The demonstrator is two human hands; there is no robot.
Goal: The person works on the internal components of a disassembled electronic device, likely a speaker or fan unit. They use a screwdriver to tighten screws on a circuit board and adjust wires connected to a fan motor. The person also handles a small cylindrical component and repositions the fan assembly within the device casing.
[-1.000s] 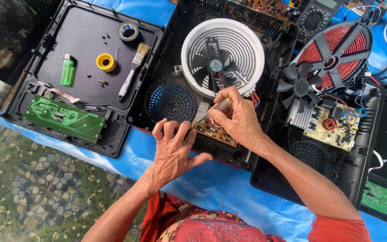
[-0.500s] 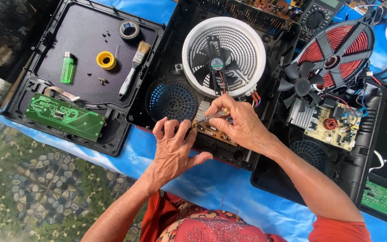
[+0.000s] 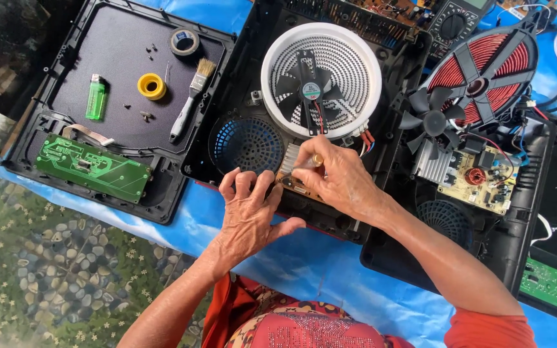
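Note:
My left hand (image 3: 249, 216) rests on the near edge of an opened black cooker housing (image 3: 330, 222), fingers curled onto a small brown circuit board (image 3: 299, 189). My right hand (image 3: 343, 183) pinches a thin tool with an amber end (image 3: 318, 158) and points it down at that board, beside a ribbed metal heat sink (image 3: 289, 153). Just behind the hands sits a white round coil plate (image 3: 278, 71) with a small black fan (image 3: 311, 87) lying on it. A blue fan grille (image 3: 247, 145) is left of the board.
A black cover (image 3: 117, 64) at left holds a green lighter (image 3: 96, 96), yellow roll (image 3: 152, 86), black tape roll (image 3: 184, 42), brush (image 3: 188, 103), loose screws and a green circuit board (image 3: 91, 167). At right is a second opened cooker with a red coil (image 3: 485, 64). Blue cloth (image 3: 304, 264) lies underneath.
My right hand has shifted slightly left and down, bringing the tool closer to the board. My left hand has stayed in place.

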